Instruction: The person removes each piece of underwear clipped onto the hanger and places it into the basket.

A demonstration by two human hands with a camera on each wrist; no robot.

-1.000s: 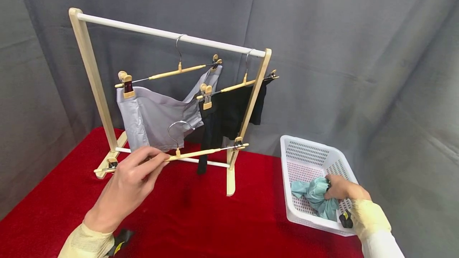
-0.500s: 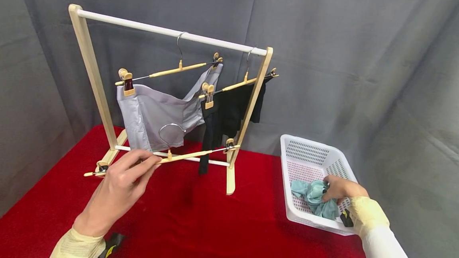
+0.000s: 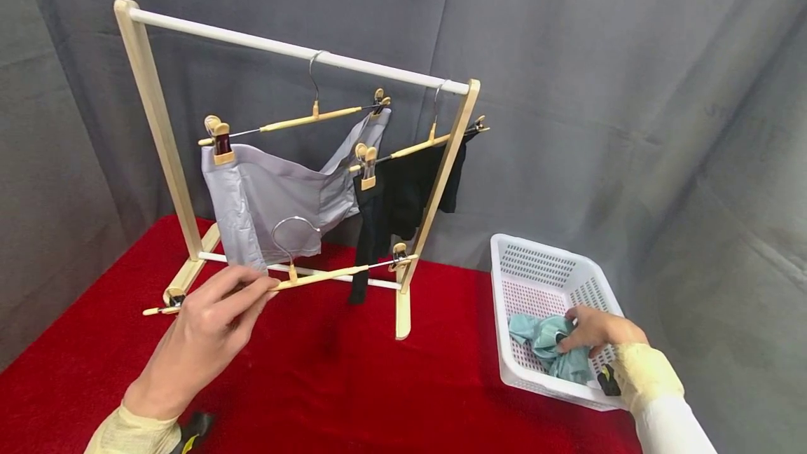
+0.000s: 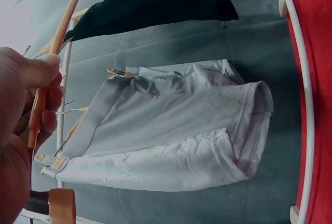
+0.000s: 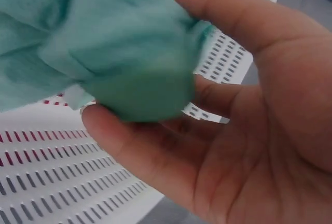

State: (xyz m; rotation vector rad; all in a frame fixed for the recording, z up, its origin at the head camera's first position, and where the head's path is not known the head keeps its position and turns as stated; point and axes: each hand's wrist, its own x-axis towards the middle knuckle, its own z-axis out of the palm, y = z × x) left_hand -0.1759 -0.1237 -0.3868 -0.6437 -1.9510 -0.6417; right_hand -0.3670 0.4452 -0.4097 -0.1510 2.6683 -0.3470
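My left hand (image 3: 211, 328) pinches the wooden bar of a clip hanger (image 3: 328, 274) between thumb and fingers. The hanger's metal hook points up and its clips carry no garment. In the left wrist view, pale grey shorts (image 4: 171, 125) hang beyond that hand. Inside the white basket (image 3: 504, 342), my right hand (image 3: 602, 330) has its fingers around a crumpled teal garment (image 3: 545, 338). Thumb and fingers lie on opposite sides of the teal cloth (image 5: 119, 42) in the right wrist view. Part of the cloth is hidden under the hand.
A wooden rack with a white rail (image 3: 252, 39) stands on the red cloth (image 3: 353, 384). From it hang two clip hangers, one with the grey shorts and one with a black garment (image 3: 403, 195). A grey curtain (image 3: 567, 90) covers the back.
My left hand has shifted left and slightly down with the hanger. The right hand has moved slightly left in the basket, still at the teal garment.
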